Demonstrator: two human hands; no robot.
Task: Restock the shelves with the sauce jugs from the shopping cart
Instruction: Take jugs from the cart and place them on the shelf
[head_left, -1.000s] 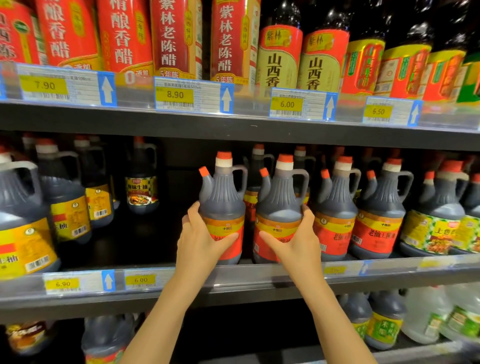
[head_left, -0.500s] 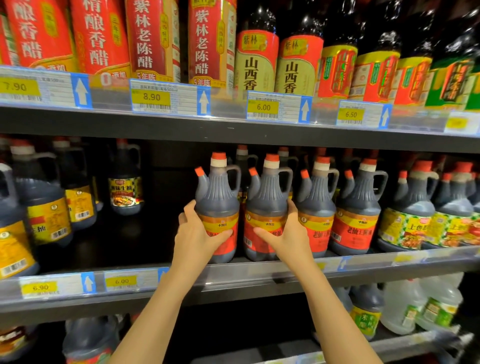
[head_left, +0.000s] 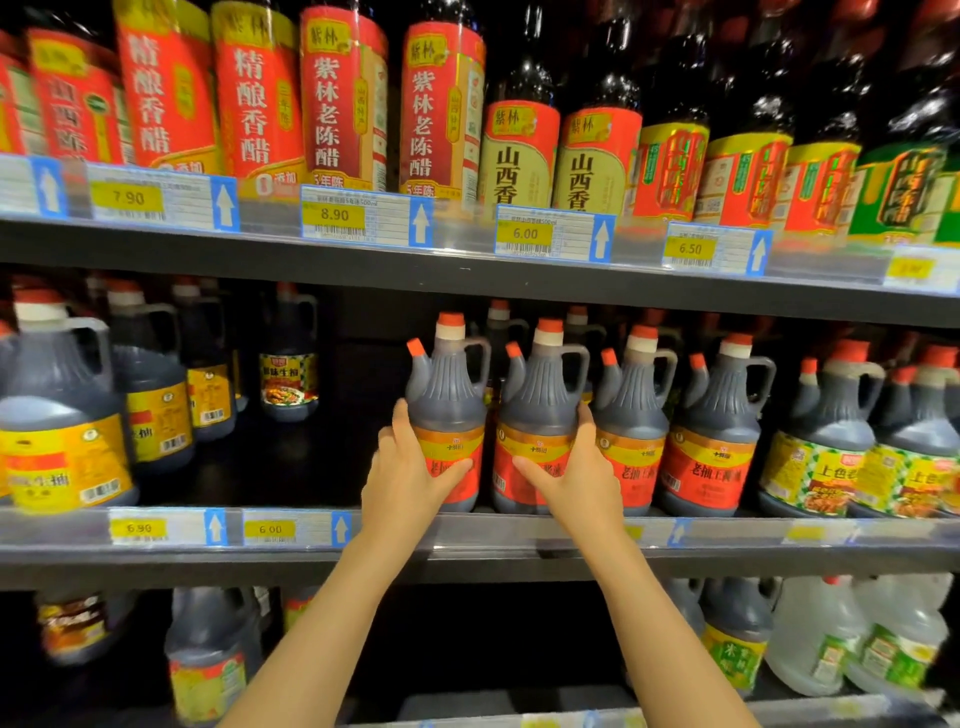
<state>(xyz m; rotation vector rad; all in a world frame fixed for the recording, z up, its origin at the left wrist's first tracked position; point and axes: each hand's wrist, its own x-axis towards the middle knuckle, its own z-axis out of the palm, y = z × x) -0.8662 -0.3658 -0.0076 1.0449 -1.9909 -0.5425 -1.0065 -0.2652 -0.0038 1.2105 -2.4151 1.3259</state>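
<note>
- Your left hand (head_left: 410, 470) has its grip wrapped round the leftmost dark sauce jug (head_left: 448, 410), thumb across the red label and fingers round the far side.
- Your right hand (head_left: 574, 475) is clamped the same way on the second sauce jug (head_left: 540, 415), thumb on its label and fingers tucked between that jug and the next one along.
- Both held jugs stand upright on the middle shelf (head_left: 467, 535), just beside each other at the front edge, orange caps up and handles turned to the right.
- Far left on that shelf stands a large jug with a yellow label (head_left: 62, 431), with more yellow-labelled jugs (head_left: 156, 395) behind it and a single small jug (head_left: 288, 358) further back.
- Between that group and your left hand the shelf floor is dark and bare.
- Under the shelf lip, the price tags (head_left: 270, 529) to the left of your arms read 6.90 and 6.00.
- Right of your hands, two matching red-labelled jugs (head_left: 717, 431) sit in the same front row, touching or nearly touching.
- Further right come jugs with green and yellow labels (head_left: 826, 441).
- Up on the top shelf (head_left: 467, 275), tall red-labelled vinegar bottles (head_left: 343, 104) run into dark bottles with cream and yellow labels (head_left: 519, 145).
- On the bottom shelf at the right stand clear jugs (head_left: 831, 639) with green labels.
</note>
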